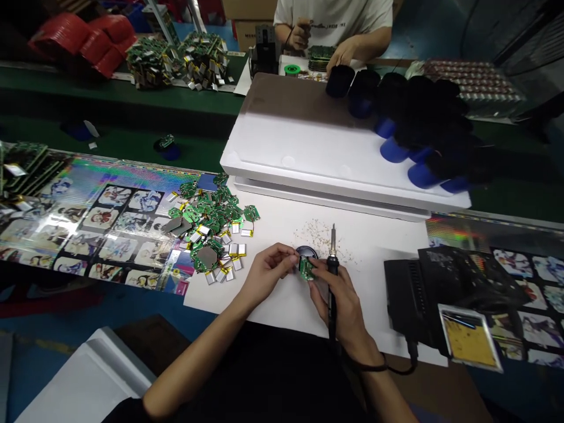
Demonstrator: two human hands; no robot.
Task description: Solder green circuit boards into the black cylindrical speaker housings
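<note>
Between my fingers, a small green circuit board is tilted over a dark round ring-shaped part. My left hand pinches the board's left edge with thumb and fingertips; whether a wire is also caught there is too small to tell. My right hand steadies the board's right side with its fingertips. A black soldering iron is tucked in that same hand, its metal tip pointing up and away from me. Left of my hands lies a heap of green circuit boards with silver battery cells wired to them.
White foam boxes stand ahead, carrying dark-blue cups. Small crumbs lie on the white sheet. At right sit a black soldering station and a tray with a yellow sponge. A co-worker's hands work across the bench.
</note>
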